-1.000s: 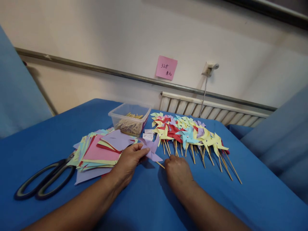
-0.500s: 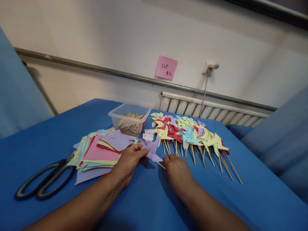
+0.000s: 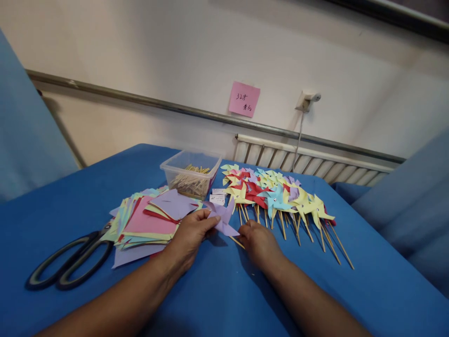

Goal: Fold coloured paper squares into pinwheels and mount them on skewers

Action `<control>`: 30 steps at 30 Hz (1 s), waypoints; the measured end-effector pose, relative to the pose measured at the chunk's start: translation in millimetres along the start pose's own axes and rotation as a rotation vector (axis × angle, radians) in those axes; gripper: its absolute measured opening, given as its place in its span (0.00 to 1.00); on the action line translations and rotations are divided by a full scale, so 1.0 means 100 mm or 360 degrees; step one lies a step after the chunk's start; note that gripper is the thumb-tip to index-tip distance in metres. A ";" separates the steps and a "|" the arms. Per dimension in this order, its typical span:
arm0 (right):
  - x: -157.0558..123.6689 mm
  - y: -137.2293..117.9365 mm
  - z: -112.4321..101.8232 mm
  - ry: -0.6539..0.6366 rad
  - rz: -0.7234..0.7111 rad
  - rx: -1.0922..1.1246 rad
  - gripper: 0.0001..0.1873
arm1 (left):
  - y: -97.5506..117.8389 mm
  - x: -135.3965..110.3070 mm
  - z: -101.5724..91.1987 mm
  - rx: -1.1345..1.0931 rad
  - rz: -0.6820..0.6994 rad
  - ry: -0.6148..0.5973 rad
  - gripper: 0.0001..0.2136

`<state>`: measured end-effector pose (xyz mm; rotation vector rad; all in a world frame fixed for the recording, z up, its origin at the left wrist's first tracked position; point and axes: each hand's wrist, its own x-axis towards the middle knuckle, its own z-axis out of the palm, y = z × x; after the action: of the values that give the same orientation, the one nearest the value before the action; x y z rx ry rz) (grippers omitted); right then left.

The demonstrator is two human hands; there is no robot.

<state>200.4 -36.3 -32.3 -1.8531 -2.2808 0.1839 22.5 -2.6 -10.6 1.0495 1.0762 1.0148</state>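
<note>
Between the thumb and fingers of my left hand is a purple paper pinwheel, held a little above the table. Its thin wooden stick slants down to the right below the blades. My right hand is closed just right of the pinwheel, fingers curled near a blade tip and the stick; what they hold, if anything, is hidden. Finished pinwheels in yellow, red, blue and purple lie in rows beyond my right hand. Left of my left hand, a pile of colored paper sheets rests on the table.
Large dark-handled scissors lie at the left, their blades by the paper pile. A clear plastic box of wooden sticks stands behind it. Small white cards lie beside the box. The blue-covered table meets a wall with a radiator.
My right hand has lifted slightly and turned near the pinwheel's stick. The left hand keeps its pinch on the pinwheel. The whole view has shifted slightly.
</note>
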 end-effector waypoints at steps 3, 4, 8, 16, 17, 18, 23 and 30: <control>-0.01 -0.01 0.01 -0.0004 0.0033 -0.0051 0.11 | 0.00 -0.01 0.00 -0.0019 -0.0011 0.0027 0.10; -0.02 -0.02 0.02 -0.0019 0.0039 -0.0064 0.11 | 0.00 -0.01 0.00 -0.0020 -0.0017 0.0030 0.10; -0.03 -0.04 -0.01 -0.0057 -0.0016 -0.0126 0.11 | 0.01 -0.01 0.01 -0.0016 -0.0036 0.0023 0.10; -0.05 -0.07 -0.06 -0.0066 -0.0112 -0.0144 0.09 | 0.01 -0.01 0.02 0.0003 -0.0007 0.0030 0.12; -0.06 -0.07 -0.06 -0.0060 -0.0118 -0.0149 0.09 | 0.01 -0.01 0.01 -0.0003 -0.0005 0.0029 0.12; -0.06 -0.08 -0.06 -0.0049 -0.0119 -0.0153 0.09 | 0.01 -0.01 0.01 -0.0010 -0.0007 0.0026 0.12; -0.06 -0.08 -0.03 -0.0029 -0.0067 -0.0121 0.09 | 0.00 0.00 0.01 -0.0015 -0.0013 0.0017 0.11; -0.05 -0.06 -0.03 -0.0068 -0.0058 -0.0102 0.09 | -0.03 0.00 -0.02 -0.0004 -0.0016 0.0016 0.11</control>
<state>196.8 -42.6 -28.3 -1.8534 -2.3741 0.1476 21.3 -2.6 -14.2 1.0369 1.0875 1.0141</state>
